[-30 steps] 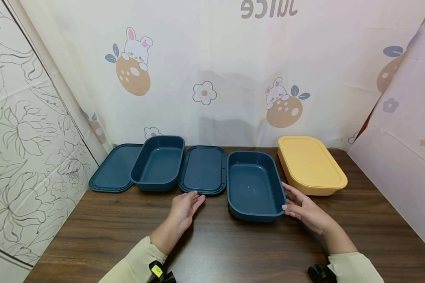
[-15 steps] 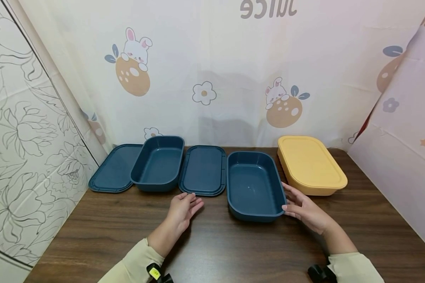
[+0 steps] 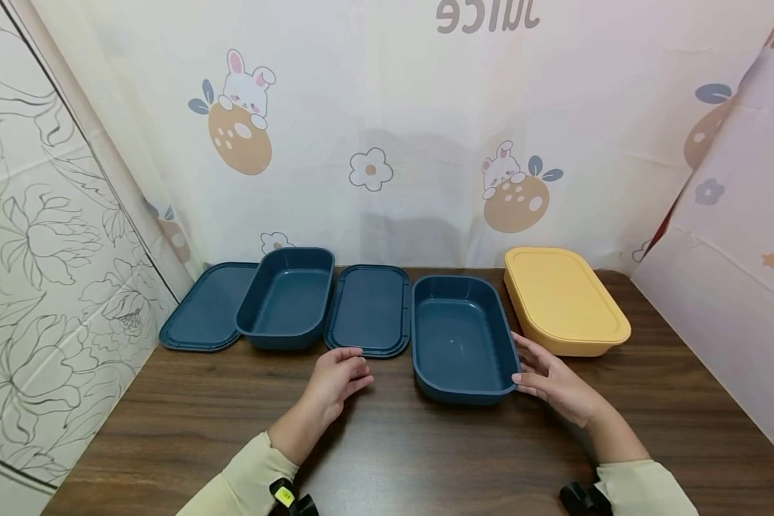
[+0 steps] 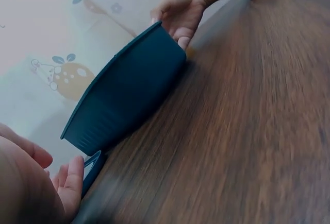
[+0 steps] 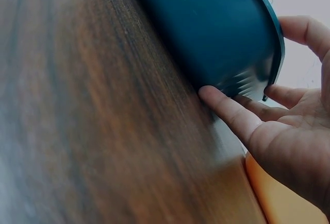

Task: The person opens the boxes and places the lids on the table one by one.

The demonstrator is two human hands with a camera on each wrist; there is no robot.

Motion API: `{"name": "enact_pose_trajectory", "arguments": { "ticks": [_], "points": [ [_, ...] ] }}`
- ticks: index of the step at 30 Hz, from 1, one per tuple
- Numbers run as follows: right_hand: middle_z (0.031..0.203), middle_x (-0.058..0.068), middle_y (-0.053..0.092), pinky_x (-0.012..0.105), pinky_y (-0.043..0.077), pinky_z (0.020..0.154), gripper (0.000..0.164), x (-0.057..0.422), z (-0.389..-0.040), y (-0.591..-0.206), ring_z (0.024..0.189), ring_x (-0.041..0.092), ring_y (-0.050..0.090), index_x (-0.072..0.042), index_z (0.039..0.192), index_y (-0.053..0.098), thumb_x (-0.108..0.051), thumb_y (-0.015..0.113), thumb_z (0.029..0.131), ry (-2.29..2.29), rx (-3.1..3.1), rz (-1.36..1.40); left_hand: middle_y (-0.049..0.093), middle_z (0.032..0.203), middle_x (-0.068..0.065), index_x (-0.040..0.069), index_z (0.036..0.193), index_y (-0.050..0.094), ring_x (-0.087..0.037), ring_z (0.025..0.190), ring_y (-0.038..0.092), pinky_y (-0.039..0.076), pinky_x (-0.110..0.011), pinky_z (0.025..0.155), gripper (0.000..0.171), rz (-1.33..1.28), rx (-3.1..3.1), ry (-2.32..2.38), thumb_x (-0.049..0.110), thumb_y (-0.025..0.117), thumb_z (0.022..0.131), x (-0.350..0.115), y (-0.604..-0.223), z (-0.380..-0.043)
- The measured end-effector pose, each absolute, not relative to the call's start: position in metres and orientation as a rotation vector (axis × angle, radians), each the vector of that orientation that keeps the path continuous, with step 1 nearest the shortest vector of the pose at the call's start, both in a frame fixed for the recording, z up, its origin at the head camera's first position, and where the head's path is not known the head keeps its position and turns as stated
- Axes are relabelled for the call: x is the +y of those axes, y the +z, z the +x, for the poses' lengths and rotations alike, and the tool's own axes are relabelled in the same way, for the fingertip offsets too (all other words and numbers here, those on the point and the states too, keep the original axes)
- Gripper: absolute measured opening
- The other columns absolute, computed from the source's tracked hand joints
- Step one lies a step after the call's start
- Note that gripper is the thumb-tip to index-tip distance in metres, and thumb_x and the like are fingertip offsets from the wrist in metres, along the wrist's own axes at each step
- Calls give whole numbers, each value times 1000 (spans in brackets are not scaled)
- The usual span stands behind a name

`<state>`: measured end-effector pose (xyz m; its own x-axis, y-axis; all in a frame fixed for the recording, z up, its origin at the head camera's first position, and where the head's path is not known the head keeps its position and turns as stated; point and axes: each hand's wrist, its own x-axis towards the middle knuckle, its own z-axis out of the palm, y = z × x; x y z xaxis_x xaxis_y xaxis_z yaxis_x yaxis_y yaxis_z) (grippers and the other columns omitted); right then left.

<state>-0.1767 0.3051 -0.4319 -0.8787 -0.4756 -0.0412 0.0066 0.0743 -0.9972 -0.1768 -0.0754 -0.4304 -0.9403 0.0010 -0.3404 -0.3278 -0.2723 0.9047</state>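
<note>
I have the right grip (image 3: 557, 383) spread, fingers against the outer wall and thumb at the rim of the dark-blue rounded-rectangular plastic container (image 3: 461, 340), immediately to its left on the brown wood-grain desk (image 3: 393, 451). I have the left grip (image 3: 335, 380) loosely spread. Just beyond it lies the flat dark-blue plastic lid (image 3: 370, 308); I cannot confirm contact.
</note>
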Motion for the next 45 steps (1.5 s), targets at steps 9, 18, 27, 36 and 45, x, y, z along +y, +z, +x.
{"name": "enact_pose_trajectory", "arguments": {
  "ticks": [9,18,27,36,45],
  "points": [
    [153,35,7,27,50,91,76,304,-177,-431,120,1,48,1,154,2,-4,53,98,-1847,2021,-467,59,96,-15,-10,122,50,-22,82,61,57,-37,76,33,-153,2006,2171,-1,59,92,-74,-434,-179],
    [151,36,12,28,51,90,74,303,-175,-430,119,5,51,2,154,5,-4,54,98,-1852,2041,-472,60,94,-13,-9,112,58,-26,84,63,58,-37,72,23,22,2206,1994,0,62,91,-74,-435,-177],
    [150,37,18,29,52,88,72,304,-174,-429,117,10,54,4,153,7,-3,54,98,-1820,2101,-488,65,94,-6,-1,103,65,-15,79,60,52,-30,70,15,336,2608,1644,1,67,87,-77,-434,-175],
    [148,36,26,28,53,85,69,301,-172,-425,113,13,56,6,152,15,-5,57,97,-1756,2226,-480,61,95,-3,5,95,69,-16,85,61,53,-28,73,9,589,2880,1494,4,68,86,-76,-437,-176],
    [147,34,31,24,52,85,70,297,-167,-417,115,9,55,6,151,22,-7,63,95,-1695,2346,-490,60,104,-2,5,101,69,-20,91,63,55,-29,71,16,779,2841,1475,5,72,85,-71,-430,-174]
  ]
}}
